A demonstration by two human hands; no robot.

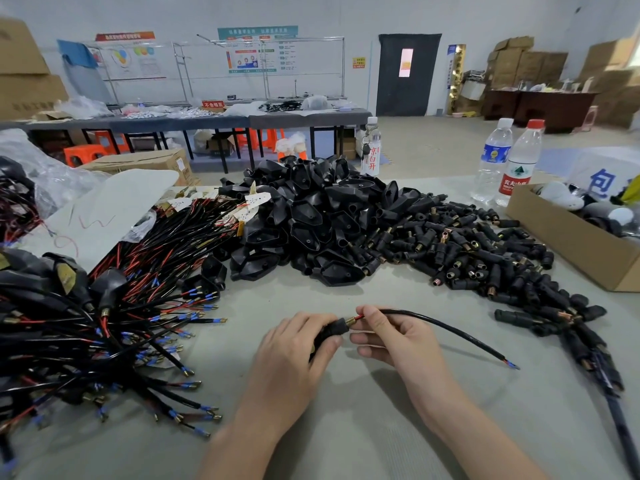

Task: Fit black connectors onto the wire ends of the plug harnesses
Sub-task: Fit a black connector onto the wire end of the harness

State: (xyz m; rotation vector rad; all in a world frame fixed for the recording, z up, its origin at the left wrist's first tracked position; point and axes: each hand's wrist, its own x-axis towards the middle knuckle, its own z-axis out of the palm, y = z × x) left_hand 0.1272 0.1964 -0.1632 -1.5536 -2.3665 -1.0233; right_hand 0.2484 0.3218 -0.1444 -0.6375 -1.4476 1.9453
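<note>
Across the grey table (pixel 346 420), stock is piled on three sides. At the near middle a black connector (pixel 333 330) is held in the curled fingers of the left hand (pixel 294 351). A cable (pixel 450 329) is pinched by the right hand (pixel 391 337) just beside the brass mouth of the connector, where a red wire (pixel 358 317) enters. The other end (pixel 512 364) of this cable lies bare on the table and is not yet fitted. A big heap of harnesses (pixel 121 306) at the left and a heap of loose connectors (pixel 467 251) at the right are waiting, so the task is judged far from finished. A small bunch (pixel 588 344) at the far right seems already fitted.
</note>
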